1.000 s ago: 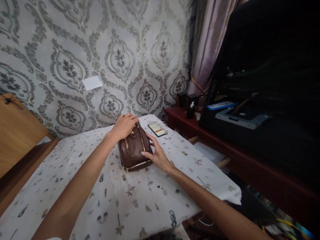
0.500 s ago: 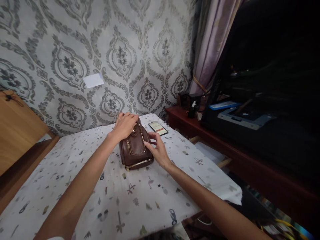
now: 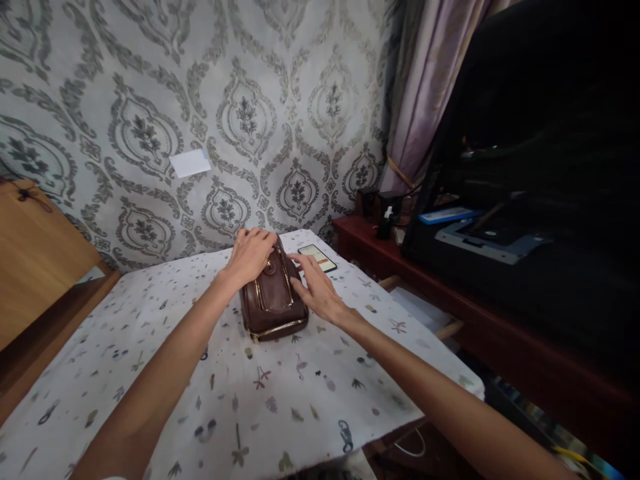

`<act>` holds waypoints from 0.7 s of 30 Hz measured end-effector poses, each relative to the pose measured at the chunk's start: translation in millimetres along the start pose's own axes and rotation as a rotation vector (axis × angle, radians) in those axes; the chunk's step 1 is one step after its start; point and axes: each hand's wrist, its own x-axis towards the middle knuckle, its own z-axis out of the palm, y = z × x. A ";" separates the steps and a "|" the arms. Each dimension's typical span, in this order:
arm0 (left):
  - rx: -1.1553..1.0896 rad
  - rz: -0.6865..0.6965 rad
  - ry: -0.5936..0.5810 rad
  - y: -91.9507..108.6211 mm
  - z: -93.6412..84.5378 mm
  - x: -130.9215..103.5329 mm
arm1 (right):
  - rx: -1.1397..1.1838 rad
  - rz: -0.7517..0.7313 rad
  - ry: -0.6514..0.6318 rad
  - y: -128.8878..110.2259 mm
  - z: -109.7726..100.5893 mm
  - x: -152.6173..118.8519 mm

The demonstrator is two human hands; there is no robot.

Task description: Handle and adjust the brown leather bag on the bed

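A brown leather bag [image 3: 275, 291] with gold zips lies on the table [image 3: 225, 393], which has a white patterned cover. My left hand [image 3: 251, 253] rests over the bag's far left part, fingers curled round its top edge; the fingertips are partly hidden. At the bag's right side is my right hand [image 3: 317, 287], its thumb and fingers apart, the thumb near the front pocket's zip. Just behind that hand lies a phone [image 3: 325, 260] with a lit screen.
Patterned wallpaper with a white paper [image 3: 190, 163] rises behind the table. A wooden board [image 3: 45, 260] stands at the left. On the right are a dark red desk [image 3: 365, 243], a large black screen [image 3: 525, 167], a small bottle [image 3: 385, 222] and an open drawer [image 3: 420, 308].
My right hand has moved slightly up along the bag's side, with its fingers now straighter and partly over the phone. My left hand and the bag look almost unchanged.
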 end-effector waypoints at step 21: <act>0.010 -0.047 -0.002 -0.8 3.4 -5.6 | 0.047 -0.064 -0.185 9.9 -4.0 12.2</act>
